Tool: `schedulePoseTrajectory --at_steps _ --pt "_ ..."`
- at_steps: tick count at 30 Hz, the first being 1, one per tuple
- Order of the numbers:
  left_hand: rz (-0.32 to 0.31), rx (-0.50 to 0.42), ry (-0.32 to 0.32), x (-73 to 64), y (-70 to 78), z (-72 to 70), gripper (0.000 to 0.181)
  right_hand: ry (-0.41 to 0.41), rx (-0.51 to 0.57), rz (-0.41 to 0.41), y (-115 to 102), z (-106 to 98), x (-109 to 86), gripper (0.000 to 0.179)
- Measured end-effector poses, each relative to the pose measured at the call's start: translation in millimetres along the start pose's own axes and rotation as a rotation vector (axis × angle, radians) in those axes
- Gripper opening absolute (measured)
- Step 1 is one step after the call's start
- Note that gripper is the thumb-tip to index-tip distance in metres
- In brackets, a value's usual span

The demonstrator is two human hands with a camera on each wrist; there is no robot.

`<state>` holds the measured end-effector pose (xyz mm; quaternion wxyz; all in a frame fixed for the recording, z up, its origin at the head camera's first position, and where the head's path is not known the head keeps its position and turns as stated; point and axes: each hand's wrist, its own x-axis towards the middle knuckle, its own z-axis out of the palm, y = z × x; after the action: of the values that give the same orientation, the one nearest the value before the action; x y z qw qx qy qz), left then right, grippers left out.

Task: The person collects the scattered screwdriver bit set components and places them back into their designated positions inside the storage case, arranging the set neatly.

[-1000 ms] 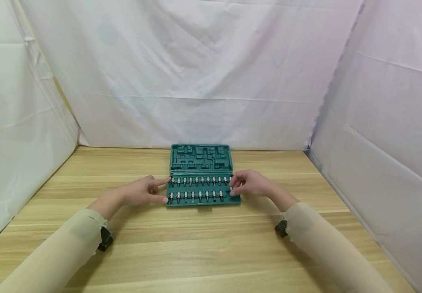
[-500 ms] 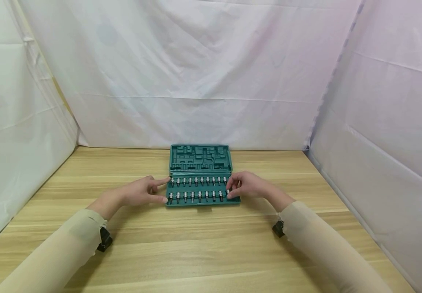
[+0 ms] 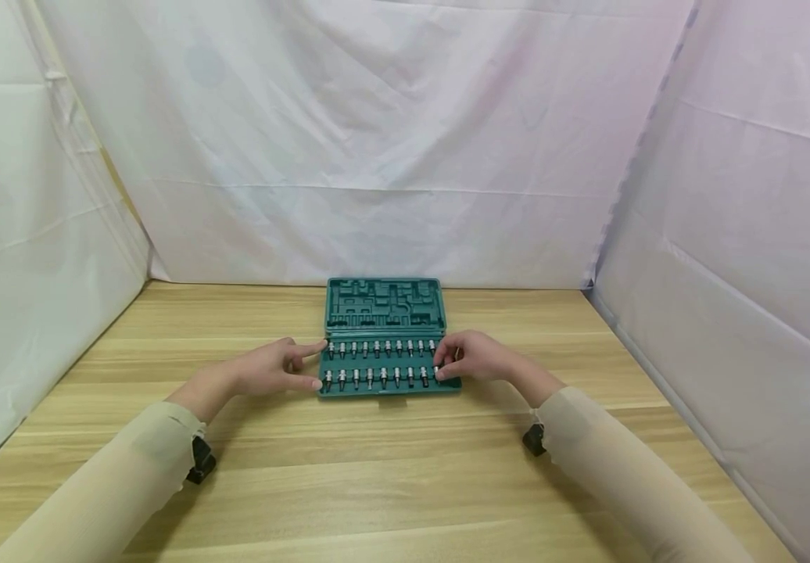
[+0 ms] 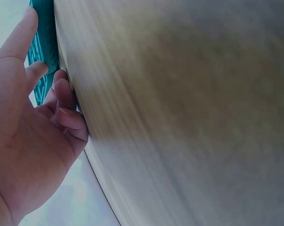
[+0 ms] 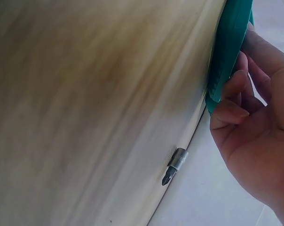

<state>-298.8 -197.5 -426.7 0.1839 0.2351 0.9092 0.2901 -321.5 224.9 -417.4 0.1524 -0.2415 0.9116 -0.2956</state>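
Observation:
A green bit socket case (image 3: pixel 370 361) lies unfolded on the table, two rows of silver-and-black bit sockets in its near half. My left hand (image 3: pixel 271 367) is at its left side, index finger and thumb stretched apart and touching the edge; in the left wrist view the other fingers of the left hand (image 4: pixel 34 127) are bent loosely. At the right end of the front row, my right hand (image 3: pixel 478 356) pinches a bit socket (image 3: pixel 436 371) between thumb and fingers. The right wrist view has the right hand (image 5: pixel 255 122) against the case, its fingertips hidden.
One loose bit socket (image 5: pixel 176 162) with a cross-shaped tip lies on the wooden table (image 3: pixel 391 485), seen in the right wrist view. The case's moulded lid (image 3: pixel 385 303) leans back behind the rows. White cloth walls (image 3: pixel 377 141) enclose the table at the back and sides.
My right hand has shifted slightly left with the bit socket, bringing it in line with the front row's right end. The case has edged a little left. My left hand stays put.

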Motion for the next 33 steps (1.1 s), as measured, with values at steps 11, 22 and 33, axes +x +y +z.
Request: schedulePoseTrajectory --at_steps 11,22,33 --pt "-0.003 0.001 -0.001 0.0 0.5 1.1 0.090 -0.001 -0.022 0.010 0 -2 3.0 0.035" --pt "0.027 0.004 0.003 0.0 1.8 0.9 0.089 -0.023 -0.001 0.041 -1 -4 6.7 0.033" --pt "0.040 -0.004 0.000 -1.3 2.9 0.6 0.088 -0.041 0.018 0.091 -9 -4 11.5 0.031"
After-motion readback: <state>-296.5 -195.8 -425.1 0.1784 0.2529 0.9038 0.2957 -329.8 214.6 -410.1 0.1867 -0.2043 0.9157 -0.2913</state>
